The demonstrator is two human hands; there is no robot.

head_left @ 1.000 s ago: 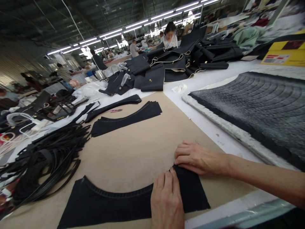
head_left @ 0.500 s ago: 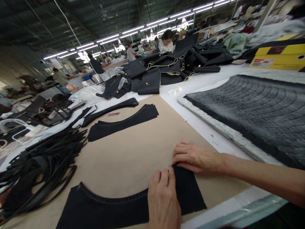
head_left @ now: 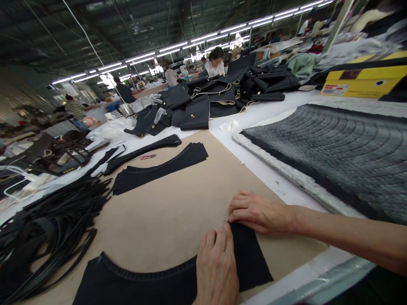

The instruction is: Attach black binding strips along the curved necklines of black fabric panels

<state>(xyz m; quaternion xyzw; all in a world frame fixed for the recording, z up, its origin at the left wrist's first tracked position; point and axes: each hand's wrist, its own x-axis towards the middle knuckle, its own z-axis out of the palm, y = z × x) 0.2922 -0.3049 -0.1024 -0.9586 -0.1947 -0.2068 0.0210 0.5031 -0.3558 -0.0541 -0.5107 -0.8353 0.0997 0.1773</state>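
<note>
A black fabric piece (head_left: 146, 288) with a curved, stitch-marked upper edge lies in front of me on brown paper (head_left: 159, 220). My left hand (head_left: 218, 267) rests across it, its bent fingertips gripping the upper edge. Just beyond, my right hand (head_left: 260, 212) has curled fingers and the thumb pinching that same edge near the piece's right end. The fingertips of both hands almost meet, and the bit of edge between them is mostly hidden.
Similar black pieces (head_left: 162, 167) lie farther up the paper near small red-handled snips (head_left: 148, 156). Black strips (head_left: 54, 228) heap at left. A dark quilted sheet (head_left: 330, 148) covers the right side; black bag parts (head_left: 193, 112) pile behind. A yellow box (head_left: 359, 82) stands back right.
The view has shifted slightly, so the far things sit a little lower and more to the left. Both hands keep their hold on the fabric edge with barely any movement.
</note>
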